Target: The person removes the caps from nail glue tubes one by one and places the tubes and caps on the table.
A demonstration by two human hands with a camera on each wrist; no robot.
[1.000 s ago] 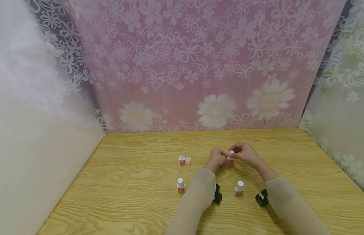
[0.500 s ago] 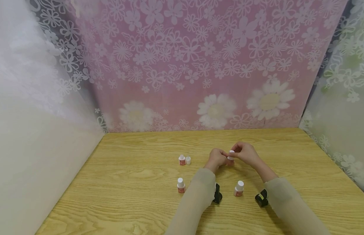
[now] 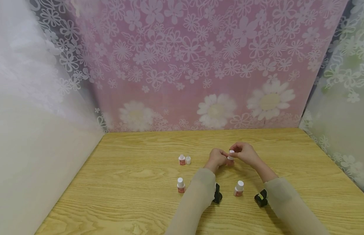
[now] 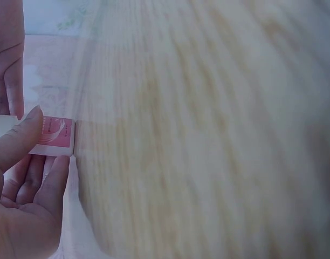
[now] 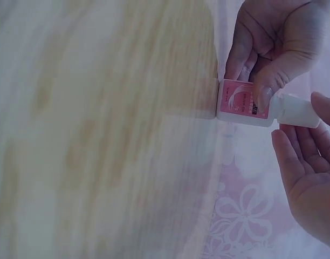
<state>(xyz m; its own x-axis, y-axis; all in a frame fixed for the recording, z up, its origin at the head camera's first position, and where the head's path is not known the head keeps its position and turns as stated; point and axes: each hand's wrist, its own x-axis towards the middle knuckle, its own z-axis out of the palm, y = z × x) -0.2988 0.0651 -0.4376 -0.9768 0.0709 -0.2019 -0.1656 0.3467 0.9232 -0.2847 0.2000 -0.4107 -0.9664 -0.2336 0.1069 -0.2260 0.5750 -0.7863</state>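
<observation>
Head, left hand: reaches forward from its sleeve [image 3: 196, 195], back of the left hand [image 3: 216, 159] upward, grip pinching the body of the bottle [image 3: 230, 162].
Head, right hand: the right hand [image 3: 244, 152] angles inward with its wrist bent, grip pinching the white cap [image 3: 231, 152] on top.
Head, bottle: upright on the desk [image 3: 134, 182], between both hands.
Head, nearby: an open bottle [image 3: 182, 160] with a loose cap [image 3: 188, 160] just beside it; nearer the person, two capped bottles, one left [image 3: 181, 186] of the left sleeve, one between the sleeves [image 3: 239, 189].
Left wrist, left hand: thumb flat across the pink label [image 4: 58, 131], other fingers bent beneath; the right hand's fingers hang beyond.
Right wrist, right hand: palm turned toward the bottle, thumb on one side of the cap, fingers on the other.
Right wrist, bottle: base touching the desk, left thumb on its label.
</observation>
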